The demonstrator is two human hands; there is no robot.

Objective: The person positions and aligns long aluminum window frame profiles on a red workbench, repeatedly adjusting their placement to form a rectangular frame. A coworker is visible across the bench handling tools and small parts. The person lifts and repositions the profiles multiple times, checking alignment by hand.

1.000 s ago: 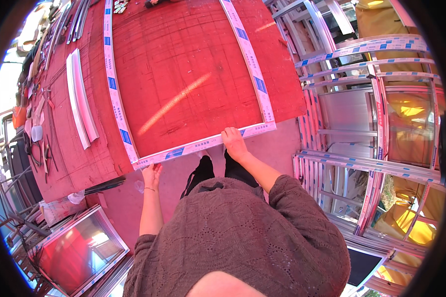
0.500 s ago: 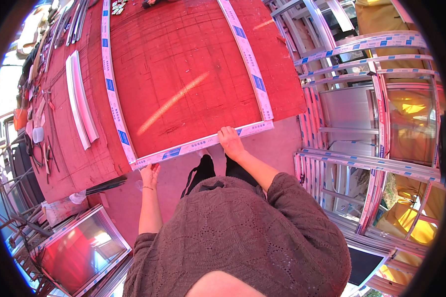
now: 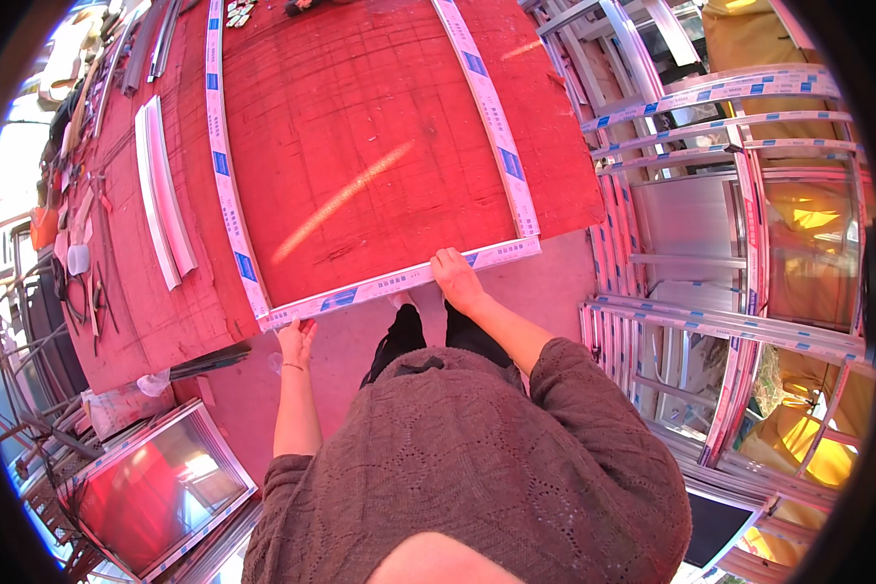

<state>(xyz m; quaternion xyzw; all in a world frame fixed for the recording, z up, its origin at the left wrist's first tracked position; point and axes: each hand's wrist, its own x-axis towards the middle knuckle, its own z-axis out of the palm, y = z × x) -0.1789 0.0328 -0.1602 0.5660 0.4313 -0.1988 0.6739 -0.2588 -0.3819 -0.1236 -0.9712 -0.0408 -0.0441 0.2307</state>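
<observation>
A large window frame point(image 3: 389, 284) of pale metal profiles, wrapped in white film with blue patches, lies on a red worktable point(image 3: 360, 146). Its near rail runs along the table's front edge, and two long side rails reach away from me. My right hand point(image 3: 456, 278) is closed over the near rail, right of its middle, with the fingers bent across the top. Close to the near left corner, my left hand point(image 3: 297, 343) grips the rail's outer edge from below. Its fingertips are partly hidden at the rail.
Left of the frame lies a loose pale profile point(image 3: 165, 195). Hand tools and a translucent bottle point(image 3: 78, 259) crowd the table's left edge. A glazed panel point(image 3: 161, 487) leans at the lower left. Stacked metal frames point(image 3: 720, 321) stand close on my right.
The view has shifted slightly, so the table and frame appear a little further right. Both hands keep their places on the near rail.
</observation>
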